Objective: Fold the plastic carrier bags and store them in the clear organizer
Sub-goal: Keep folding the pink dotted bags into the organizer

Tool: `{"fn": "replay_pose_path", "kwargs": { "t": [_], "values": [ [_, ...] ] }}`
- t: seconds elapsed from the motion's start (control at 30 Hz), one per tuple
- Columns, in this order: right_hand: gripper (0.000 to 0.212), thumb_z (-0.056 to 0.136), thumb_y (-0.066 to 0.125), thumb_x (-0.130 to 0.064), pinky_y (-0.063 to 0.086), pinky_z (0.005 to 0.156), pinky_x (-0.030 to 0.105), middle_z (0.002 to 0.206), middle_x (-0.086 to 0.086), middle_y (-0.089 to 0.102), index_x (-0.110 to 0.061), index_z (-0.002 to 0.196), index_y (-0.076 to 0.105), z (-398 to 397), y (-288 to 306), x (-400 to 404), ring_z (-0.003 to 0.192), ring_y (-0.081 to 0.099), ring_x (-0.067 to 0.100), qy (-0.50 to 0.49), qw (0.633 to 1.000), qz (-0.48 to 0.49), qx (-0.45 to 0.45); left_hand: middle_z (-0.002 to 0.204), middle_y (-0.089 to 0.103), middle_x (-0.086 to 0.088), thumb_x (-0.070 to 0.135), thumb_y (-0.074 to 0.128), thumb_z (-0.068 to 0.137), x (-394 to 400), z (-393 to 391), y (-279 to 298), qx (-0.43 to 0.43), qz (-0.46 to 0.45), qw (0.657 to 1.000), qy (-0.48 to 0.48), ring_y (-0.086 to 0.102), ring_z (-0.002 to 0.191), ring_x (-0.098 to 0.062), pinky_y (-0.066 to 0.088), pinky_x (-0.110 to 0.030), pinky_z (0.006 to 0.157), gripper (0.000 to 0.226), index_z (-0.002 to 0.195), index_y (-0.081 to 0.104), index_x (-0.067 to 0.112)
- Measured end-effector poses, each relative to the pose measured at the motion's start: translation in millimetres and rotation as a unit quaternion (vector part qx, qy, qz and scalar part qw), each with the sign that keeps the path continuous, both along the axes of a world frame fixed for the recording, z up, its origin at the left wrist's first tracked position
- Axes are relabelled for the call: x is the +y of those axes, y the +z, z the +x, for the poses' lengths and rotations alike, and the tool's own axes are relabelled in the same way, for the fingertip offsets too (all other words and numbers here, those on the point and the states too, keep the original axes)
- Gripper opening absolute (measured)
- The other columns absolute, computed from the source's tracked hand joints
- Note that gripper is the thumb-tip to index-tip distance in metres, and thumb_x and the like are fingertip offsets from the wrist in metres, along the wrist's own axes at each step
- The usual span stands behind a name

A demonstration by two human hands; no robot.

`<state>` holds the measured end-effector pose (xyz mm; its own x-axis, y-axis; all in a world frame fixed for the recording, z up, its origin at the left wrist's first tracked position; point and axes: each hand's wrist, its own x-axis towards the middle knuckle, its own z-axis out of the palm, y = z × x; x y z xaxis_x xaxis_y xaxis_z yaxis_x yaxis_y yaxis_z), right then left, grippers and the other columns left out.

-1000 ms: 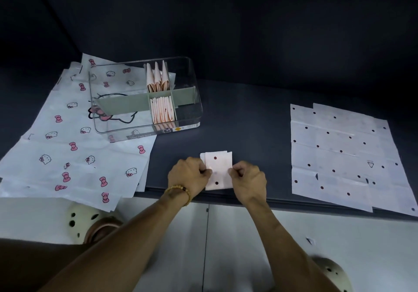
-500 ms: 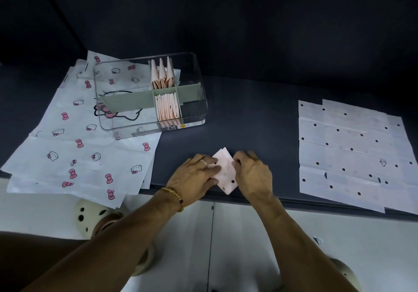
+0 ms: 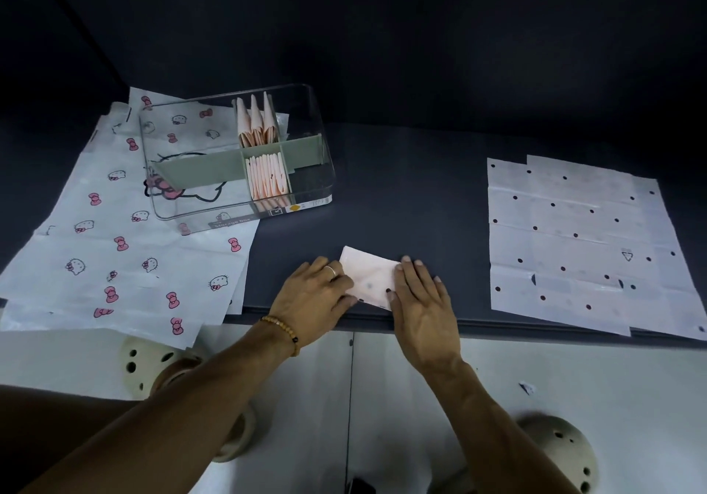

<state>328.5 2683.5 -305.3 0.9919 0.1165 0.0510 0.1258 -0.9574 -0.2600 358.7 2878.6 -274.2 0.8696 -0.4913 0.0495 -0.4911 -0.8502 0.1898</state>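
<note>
**Both palms flatten the small folded bag**

Since the earlier frame we have turned the small folded pink spotted plastic bag and laid it flat. Our left hand and right hand press its ends, fingers straight, gripping nothing. Its long axis runs left-right between them; the clear plastic organizer with green dividers lies far-left, nearer our left hand.

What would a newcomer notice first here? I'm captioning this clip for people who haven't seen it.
Both hands, left hand and right hand, press flat on a small folded pale pink dotted plastic bag at the near edge of the dark table. Behind them to the left, a clear plastic organizer with green dividers holds folded pink bags upright, resting on white cat-and-bow printed bags. A flat white dotted bag lies at right.
</note>
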Motion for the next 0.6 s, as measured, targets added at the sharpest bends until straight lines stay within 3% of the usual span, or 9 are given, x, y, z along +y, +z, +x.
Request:
{"fn": "replay_pose_path", "kwargs": {
  "t": [0.07, 0.13, 0.23, 0.33, 0.4, 0.6],
  "values": [
    [0.045, 0.096, 0.053, -0.024, 0.025, 0.111, 0.046, 0.146, 0.011, 0.044, -0.004, 0.137, 0.049, 0.2, -0.3, 0.0, 0.137, 0.038, 0.029, 0.001, 1.0, -0.011, -0.003, 0.104, 0.063, -0.003, 0.035, 0.05, 0.093, -6.5, 5.0, 2.3, -0.015, -0.002, 1.0, -0.01, 0.054, 0.1, -0.023, 0.045, -0.037, 0.085, 0.028, 0.099, 0.069, 0.015],
    [0.046, 0.098, 0.049, -0.025, 0.021, 0.113, 0.045, 0.148, 0.009, 0.041, -0.006, 0.14, 0.045, 0.9, -1.0, -0.2, 0.139, 0.034, 0.027, 0.004, 1.0, -0.016, 0.008, 0.121, 0.061, -0.009, 0.023, 0.048, 0.095, -25.3, 15.2, 0.7, -0.019, -0.006, 0.999, -0.032, 0.052, 0.116, -0.025, 0.042, -0.037, 0.098, 0.028, 0.114, 0.064, 0.01],
    [0.05, 0.101, 0.04, -0.029, 0.008, 0.117, 0.04, 0.154, 0.005, 0.028, -0.01, 0.147, 0.032, 1.4, -5.7, -3.6, 0.144, 0.016, 0.021, 0.016, 0.999, -0.021, 0.028, 0.155, 0.024, -0.008, 0.013, 0.048, 0.095, -55.7, 26.8, -12.1, 0.057, 0.017, 0.996, -0.068, 0.019, 0.144, -0.019, 0.009, -0.028, 0.118, 0.058, 0.147, 0.024, 0.007],
    [0.054, 0.103, 0.031, -0.035, -0.004, 0.116, 0.034, 0.158, 0.001, 0.015, -0.014, 0.151, 0.018, 3.1, -9.6, -6.8, 0.143, -0.003, 0.015, 0.024, 0.998, -0.021, 0.05, 0.159, 0.003, -0.001, 0.017, 0.039, 0.099, -51.9, 28.5, -26.2, 0.061, 0.041, 0.994, -0.081, 0.001, 0.146, -0.013, -0.012, -0.02, 0.111, 0.063, 0.151, 0.003, 0.012],
    [0.054, 0.103, 0.026, -0.037, -0.008, 0.115, 0.032, 0.159, -0.001, 0.01, -0.016, 0.152, 0.014, 3.7, -10.5, -7.3, 0.143, -0.008, 0.013, 0.023, 0.998, -0.024, 0.055, 0.159, 0.0, 0.003, 0.025, 0.03, 0.102, -39.3, 30.5, -29.1, 0.072, 0.032, 0.993, -0.088, -0.001, 0.145, -0.01, -0.011, -0.019, 0.111, 0.057, 0.151, 0.001, 0.016],
    [0.055, 0.103, 0.02, -0.038, -0.011, 0.115, 0.031, 0.161, -0.002, 0.008, -0.016, 0.153, 0.011, 4.6, -5.4, -7.0, 0.148, 0.0, 0.017, 0.023, 0.996, -0.025, 0.08, 0.154, -0.006, 0.013, 0.03, 0.025, 0.103, 14.0, 39.0, -31.0, 0.087, 0.02, 0.993, -0.078, -0.006, 0.142, -0.002, -0.01, -0.016, 0.112, 0.054, 0.147, -0.005, 0.022]
  ]
}}
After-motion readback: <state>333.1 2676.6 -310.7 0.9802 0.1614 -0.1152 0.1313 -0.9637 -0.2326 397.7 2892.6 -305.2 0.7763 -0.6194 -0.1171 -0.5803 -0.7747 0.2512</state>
